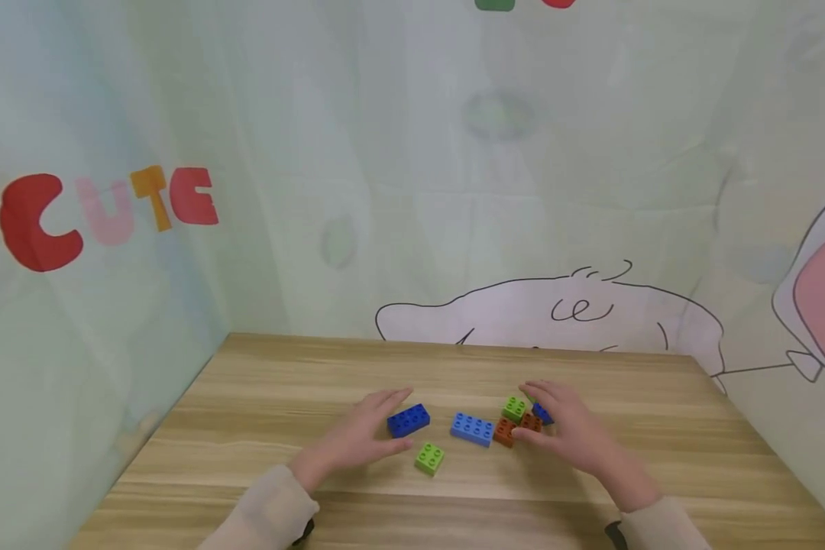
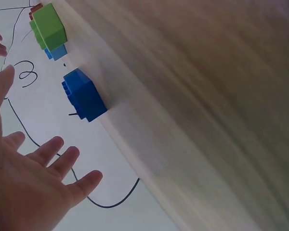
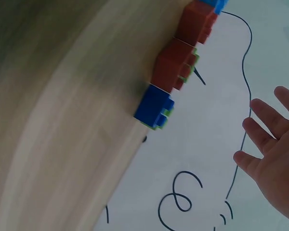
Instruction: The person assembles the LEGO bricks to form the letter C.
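My left hand (image 1: 354, 437) is held over the table with its fingers spread and nothing in its grasp. Just off its fingers sits a dark blue toy building brick (image 1: 409, 420), a long one, studs up. A small lime green brick (image 1: 429, 458) lies nearer me, to the right of the left thumb. My right hand (image 1: 569, 429), fingers also extended, hovers at a cluster of bricks and partly hides it. That cluster has reddish-brown bricks (image 3: 172, 65), a lime green brick (image 1: 514, 409) and a blue brick (image 3: 153, 107). A long light blue brick (image 1: 473, 429) lies between the hands.
The bricks lie on a wood-grain table (image 1: 302, 367). A pale curtain (image 1: 357, 191) with cartoon drawings and coloured letters hangs behind its back edge and along the sides. Light sleeves (image 1: 264, 512) cover both forearms.
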### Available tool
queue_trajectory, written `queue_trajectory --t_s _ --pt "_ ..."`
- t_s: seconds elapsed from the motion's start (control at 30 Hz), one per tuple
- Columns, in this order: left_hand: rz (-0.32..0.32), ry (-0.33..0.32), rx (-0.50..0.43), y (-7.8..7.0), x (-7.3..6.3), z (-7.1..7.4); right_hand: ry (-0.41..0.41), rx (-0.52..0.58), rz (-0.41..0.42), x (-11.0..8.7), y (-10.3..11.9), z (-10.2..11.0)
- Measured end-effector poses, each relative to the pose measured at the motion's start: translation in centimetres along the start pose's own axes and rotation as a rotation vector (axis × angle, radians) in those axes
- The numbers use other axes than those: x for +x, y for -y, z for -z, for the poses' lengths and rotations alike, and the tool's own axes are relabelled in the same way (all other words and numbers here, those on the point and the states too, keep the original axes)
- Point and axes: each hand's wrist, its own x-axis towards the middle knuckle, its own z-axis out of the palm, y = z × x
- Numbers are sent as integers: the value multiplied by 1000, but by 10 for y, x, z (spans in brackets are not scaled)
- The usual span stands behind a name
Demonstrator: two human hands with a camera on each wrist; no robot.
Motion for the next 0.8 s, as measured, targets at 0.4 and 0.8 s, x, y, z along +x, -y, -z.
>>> queue_trajectory --t_s 0.4,0.8 --pt "74 14 -117 9 9 -8 89 29 -6 9 -8 -25" --pt "138 110 -89 13 15 -12 121 15 -30 17 -10 -36"
